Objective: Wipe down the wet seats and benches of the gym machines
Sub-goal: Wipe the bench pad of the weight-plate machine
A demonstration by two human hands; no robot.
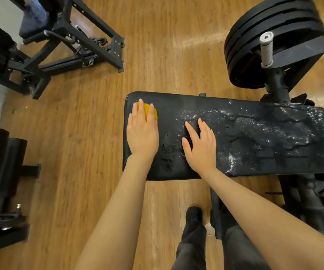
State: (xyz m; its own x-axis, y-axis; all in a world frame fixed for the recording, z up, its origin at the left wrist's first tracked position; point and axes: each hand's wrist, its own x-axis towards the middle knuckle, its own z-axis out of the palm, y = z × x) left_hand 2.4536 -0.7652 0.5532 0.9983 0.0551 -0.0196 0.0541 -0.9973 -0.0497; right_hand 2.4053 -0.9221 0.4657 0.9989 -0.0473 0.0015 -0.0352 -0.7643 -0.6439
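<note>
Cloth (pixel 151 112) feels soft, probably soaked; my left hand (pixel 142 134) presses it flat, right hand (pixel 201 148) spread on the slick bench (pixel 254 137).

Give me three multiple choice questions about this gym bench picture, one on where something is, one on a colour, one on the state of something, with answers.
1. Where on the bench is the cloth?
A. at its left end, under the left hand
B. at its right end
C. on the floor beside it

2. What colour is the cloth?
A. blue
B. yellow
C. white

3. How is the bench pad under and beyond the right hand?
A. dry all over
B. covered by a towel
C. wet with droplets and streaks

Answers: 1 A, the left hand's flat fingers press the cloth near the left edge. 2 B, yellow shows between and past the fingers. 3 C, shiny water spreads from the right hand rightwards.
</note>
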